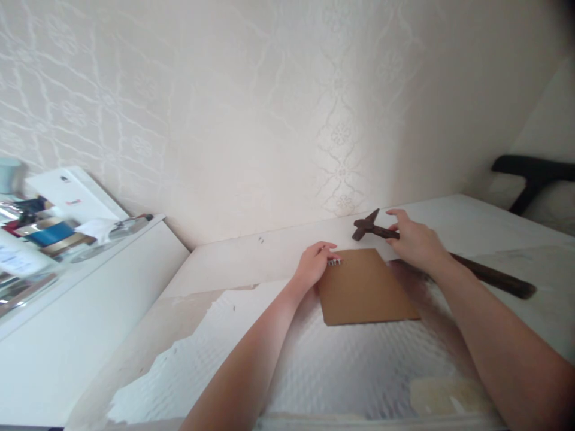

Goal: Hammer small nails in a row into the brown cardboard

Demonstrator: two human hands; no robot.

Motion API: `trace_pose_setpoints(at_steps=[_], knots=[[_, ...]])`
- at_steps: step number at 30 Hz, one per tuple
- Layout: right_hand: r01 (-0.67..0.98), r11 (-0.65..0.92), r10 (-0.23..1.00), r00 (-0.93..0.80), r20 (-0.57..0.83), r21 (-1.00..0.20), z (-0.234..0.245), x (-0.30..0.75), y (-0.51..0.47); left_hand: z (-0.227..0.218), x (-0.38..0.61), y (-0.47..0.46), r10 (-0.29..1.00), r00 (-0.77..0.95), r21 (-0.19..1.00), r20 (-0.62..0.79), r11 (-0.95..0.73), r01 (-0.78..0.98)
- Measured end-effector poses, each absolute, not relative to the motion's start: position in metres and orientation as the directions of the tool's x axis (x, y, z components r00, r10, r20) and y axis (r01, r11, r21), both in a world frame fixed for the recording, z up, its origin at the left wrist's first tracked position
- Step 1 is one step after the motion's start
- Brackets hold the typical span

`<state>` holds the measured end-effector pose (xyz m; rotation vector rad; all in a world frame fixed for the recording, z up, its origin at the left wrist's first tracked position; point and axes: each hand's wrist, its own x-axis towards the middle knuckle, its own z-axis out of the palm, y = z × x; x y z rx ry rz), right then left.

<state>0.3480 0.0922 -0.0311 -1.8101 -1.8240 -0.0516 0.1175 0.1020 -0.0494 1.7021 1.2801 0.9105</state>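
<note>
A brown square board (366,287) lies flat on the white worn table (251,251). My left hand (314,263) rests at the board's far left corner, its fingertips on several small nails (334,262). My right hand (415,242) lies over a dark hammer (489,276) near its head (366,225), which points toward the wall. The long brown handle runs off to the right across the table, partly hidden by my hand and forearm.
A patterned wall (269,108) stands right behind the table. To the left, a white cabinet (90,287) carries a cluttered shelf with tape and tools. A dark chair back (532,173) shows at the far right. Two tiny dark specks (260,240) lie near the wall.
</note>
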Motion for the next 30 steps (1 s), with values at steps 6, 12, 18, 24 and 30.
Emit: trace_pose_setpoints(at_steps=[6,12,18,24,30], knots=[[0.918,-0.111,0.911,0.248,0.33,-0.381,-0.032,0.351,0.094,-0.052,0.117,0.105,0.971,0.212,0.891,0.112,-0.193,0.412],[0.89,-0.295,0.903,0.378,0.202,-0.348,-0.031,0.351,0.096,-0.048,0.118,0.102,0.975,0.181,0.878,0.126,-0.195,0.438],[0.907,-0.284,0.914,0.354,0.197,-0.312,-0.033,0.351,0.096,-0.046,0.118,0.098,0.98,0.131,0.879,0.151,-0.194,0.435],[0.941,0.047,0.894,0.111,0.434,-0.336,-0.034,0.329,0.099,-0.046,0.115,0.1,0.98,0.045,0.865,0.192,-0.191,0.463],[0.898,0.362,0.897,-0.263,0.355,-0.249,-0.049,0.295,0.099,-0.037,0.103,0.104,0.959,-0.099,0.831,0.266,-0.176,0.528]])
